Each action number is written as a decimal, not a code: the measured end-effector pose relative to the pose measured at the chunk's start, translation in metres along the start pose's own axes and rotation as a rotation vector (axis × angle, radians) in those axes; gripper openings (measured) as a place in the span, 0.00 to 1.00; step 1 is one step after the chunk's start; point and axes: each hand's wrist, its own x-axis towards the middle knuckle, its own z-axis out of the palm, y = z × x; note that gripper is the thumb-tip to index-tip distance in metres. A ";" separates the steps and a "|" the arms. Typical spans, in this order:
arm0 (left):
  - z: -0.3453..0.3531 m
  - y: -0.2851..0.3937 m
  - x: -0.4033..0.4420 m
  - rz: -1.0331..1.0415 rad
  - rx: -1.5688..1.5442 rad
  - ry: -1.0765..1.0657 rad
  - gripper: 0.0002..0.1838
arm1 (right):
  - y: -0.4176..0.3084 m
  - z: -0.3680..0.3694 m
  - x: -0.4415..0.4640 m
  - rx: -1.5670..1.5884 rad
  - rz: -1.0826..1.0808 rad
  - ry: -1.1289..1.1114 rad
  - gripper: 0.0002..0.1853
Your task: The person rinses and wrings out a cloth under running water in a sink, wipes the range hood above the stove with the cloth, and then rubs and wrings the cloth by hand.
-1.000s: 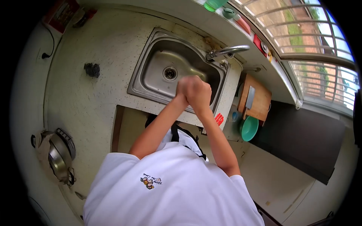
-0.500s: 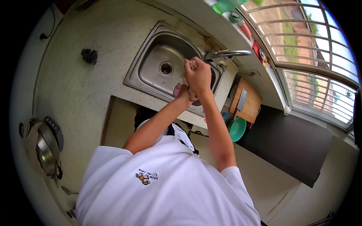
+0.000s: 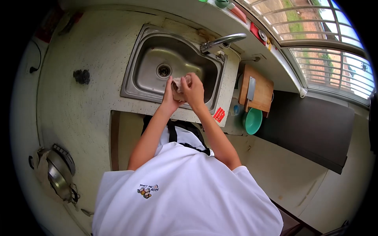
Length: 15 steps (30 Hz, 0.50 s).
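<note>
A crumpled beige cloth (image 3: pixel 179 88) is held between both hands over the front edge of the steel sink (image 3: pixel 131 78). My left hand (image 3: pixel 170 98) supports the cloth from the left, its fingers against it. My right hand (image 3: pixel 193 91) has its fingers closed on the cloth's right side. Behind the hands the drain (image 3: pixel 163 70) shows at the bottom of the basin. The faucet (image 3: pixel 223 41) arches at the sink's back right corner.
A dark scouring pad (image 3: pixel 82 76) lies on the counter (image 3: pixel 94 47). A lidded pan (image 3: pixel 59 173) stands at lower left. On the right are a cutting board (image 3: pixel 260 88) with a cleaver (image 3: pixel 251 88), a green bowl (image 3: pixel 252 120) and a dark panel (image 3: pixel 307 126). A red packet (image 3: pixel 219 114) lies near the sink.
The hands have moved from one above the other to side by side, and more of the cloth shows between them. The camera view has shifted.
</note>
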 end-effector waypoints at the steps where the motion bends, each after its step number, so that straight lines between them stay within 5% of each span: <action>1: -0.013 -0.003 0.012 -0.019 -0.115 -0.134 0.22 | 0.007 -0.004 -0.003 -0.049 -0.074 -0.165 0.13; 3: -0.044 -0.009 0.039 0.063 -0.040 -0.090 0.20 | 0.015 -0.017 -0.006 -0.089 -0.133 -0.434 0.14; 6: -0.050 -0.004 0.050 0.190 -0.025 -0.065 0.17 | 0.067 -0.024 0.030 0.140 -0.112 -0.409 0.16; 8: -0.048 -0.006 0.061 0.313 0.069 0.085 0.17 | 0.101 -0.036 0.073 0.339 0.131 -0.212 0.21; 10: -0.032 -0.009 0.067 0.396 0.173 0.177 0.17 | 0.157 -0.046 0.115 0.438 0.594 0.000 0.25; 12: -0.017 -0.012 0.078 0.540 0.470 0.200 0.18 | 0.199 -0.057 0.144 0.481 0.792 -0.038 0.27; 15: 0.011 -0.013 0.091 0.624 0.555 0.280 0.19 | 0.214 -0.059 0.159 0.575 0.668 -0.193 0.25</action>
